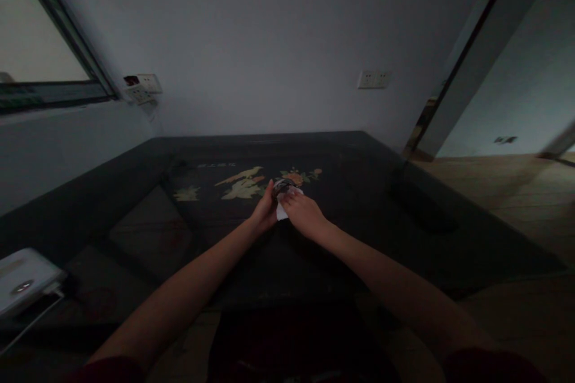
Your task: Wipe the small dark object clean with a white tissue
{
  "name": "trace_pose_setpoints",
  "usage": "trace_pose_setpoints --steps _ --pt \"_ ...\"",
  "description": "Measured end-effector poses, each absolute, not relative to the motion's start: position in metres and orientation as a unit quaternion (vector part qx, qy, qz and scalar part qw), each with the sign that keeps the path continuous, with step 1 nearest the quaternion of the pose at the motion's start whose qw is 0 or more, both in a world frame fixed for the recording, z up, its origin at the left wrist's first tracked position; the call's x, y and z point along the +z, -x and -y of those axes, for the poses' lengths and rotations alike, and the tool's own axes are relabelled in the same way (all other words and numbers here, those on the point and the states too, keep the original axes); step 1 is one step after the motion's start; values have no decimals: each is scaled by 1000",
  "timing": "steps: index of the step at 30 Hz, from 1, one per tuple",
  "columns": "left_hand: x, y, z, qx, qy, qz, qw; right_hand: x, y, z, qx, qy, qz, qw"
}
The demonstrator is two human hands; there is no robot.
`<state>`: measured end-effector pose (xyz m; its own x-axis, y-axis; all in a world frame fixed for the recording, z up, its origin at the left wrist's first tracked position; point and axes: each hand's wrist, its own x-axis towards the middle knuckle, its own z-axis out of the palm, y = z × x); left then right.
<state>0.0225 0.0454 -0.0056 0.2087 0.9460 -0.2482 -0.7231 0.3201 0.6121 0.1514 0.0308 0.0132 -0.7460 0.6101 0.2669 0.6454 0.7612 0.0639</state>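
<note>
A small, dark, shiny, rounded object (pixel 284 185) is held above the table, in front of my body. My left hand (pixel 266 210) is closed around its left side, thumb pointing up. With my right hand (pixel 306 213) I press a crumpled white tissue (pixel 281 213) against the object from the right and front. The lower end of the tissue hangs between my two hands. Dim light and my fingers hide most of the object, so its exact kind cannot be told.
The dark glossy table (pixel 341 191) carries a printed bird-and-flower design (pixel 242 187) and stands against a pale wall. A white device (pixel 29 278) with a cable sits at the left edge. Sockets (pixel 374 79) are on the wall; a window (pixel 49 30) is at upper left.
</note>
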Motion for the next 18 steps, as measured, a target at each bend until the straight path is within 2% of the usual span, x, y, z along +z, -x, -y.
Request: trace_pose_setpoints --steps 3,6,11,13,15,18 --pt "-5 -23 -45 551 -195 -306 751 11 -153 -31 -31 342 930 128" --pt "-3 -25 -43 567 -198 -316 734 8 -155 -33 96 345 917 173" --pt "-3 -26 -42 588 -198 -306 722 -3 -148 -43 361 327 806 335" --pt "-4 -26 -44 592 -199 -306 718 -8 -144 -48 429 324 754 378" --pt "-5 -26 -45 594 -200 -307 716 -12 -142 -51 450 320 737 391" --pt "-7 -26 -45 587 -201 -304 723 -11 -145 -50 390 317 787 359"
